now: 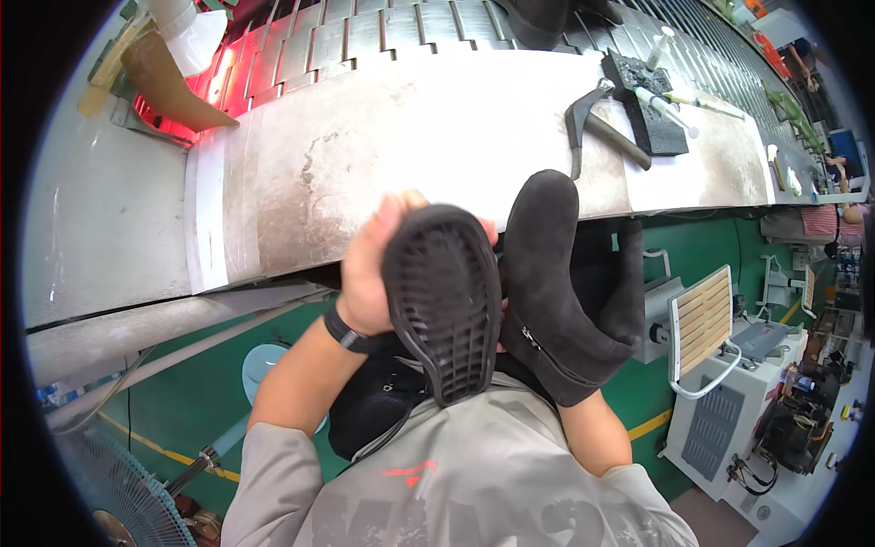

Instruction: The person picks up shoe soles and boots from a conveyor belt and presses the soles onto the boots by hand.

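Note:
My left hand (pixel 366 273) is closed around a black shoe sole (pixel 447 305), upright in front of my chest. Its ribbed, grid-like face is turned toward me, and a raised rim runs round the edge. Right beside it stands a dark grey suede ankle boot (pixel 547 264), toe up, with a small zip on its side. My right forearm (pixel 597 433) goes up behind the boot, which my right hand holds; the boot hides most of that hand. Against my lap, under my left arm, lies a black item with a small metal pull (pixel 374 406), partly covered.
Ahead is a pale, stained workbench (pixel 410 118) beside a slatted metal conveyor (pixel 365 32). On the bench lie a hammer (pixel 606 132) and a black block (pixel 661 128) with syringe-like tools. A fan (pixel 118 492) stands lower left, a machine (pixel 720 410) at right.

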Demonstrator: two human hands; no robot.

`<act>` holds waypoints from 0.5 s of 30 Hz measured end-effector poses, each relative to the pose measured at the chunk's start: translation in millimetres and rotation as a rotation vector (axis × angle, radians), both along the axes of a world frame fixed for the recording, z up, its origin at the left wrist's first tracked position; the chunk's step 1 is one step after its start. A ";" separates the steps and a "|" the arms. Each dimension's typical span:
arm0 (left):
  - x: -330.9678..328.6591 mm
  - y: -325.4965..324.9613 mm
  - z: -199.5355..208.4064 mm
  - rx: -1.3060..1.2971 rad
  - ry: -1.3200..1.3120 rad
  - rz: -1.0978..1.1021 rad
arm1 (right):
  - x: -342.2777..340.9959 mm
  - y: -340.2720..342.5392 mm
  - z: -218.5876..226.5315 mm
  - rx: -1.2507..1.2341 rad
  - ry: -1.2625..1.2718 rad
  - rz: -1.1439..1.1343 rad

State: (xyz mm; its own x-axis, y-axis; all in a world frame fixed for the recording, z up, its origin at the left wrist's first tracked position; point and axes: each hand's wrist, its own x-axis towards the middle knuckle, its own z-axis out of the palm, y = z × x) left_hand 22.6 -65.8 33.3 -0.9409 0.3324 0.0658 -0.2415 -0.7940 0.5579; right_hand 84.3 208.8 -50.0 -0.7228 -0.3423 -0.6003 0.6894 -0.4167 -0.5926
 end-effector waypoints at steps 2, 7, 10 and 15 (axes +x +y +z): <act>5.7 2.6 -13.5 -0.098 0.032 0.028 | -3.6 0.7 3.5 -0.060 0.011 0.045; 0.6 1.2 -2.5 -0.096 -0.047 0.094 | -3.8 9.7 -3.1 -0.146 -0.027 0.129; 10.3 -12.6 3.4 -0.159 -0.075 0.077 | 4.6 7.9 12.5 -0.174 -0.147 0.084; 26.7 -12.0 29.1 -0.396 -0.088 0.100 | 29.2 9.9 56.4 -0.319 -0.261 0.136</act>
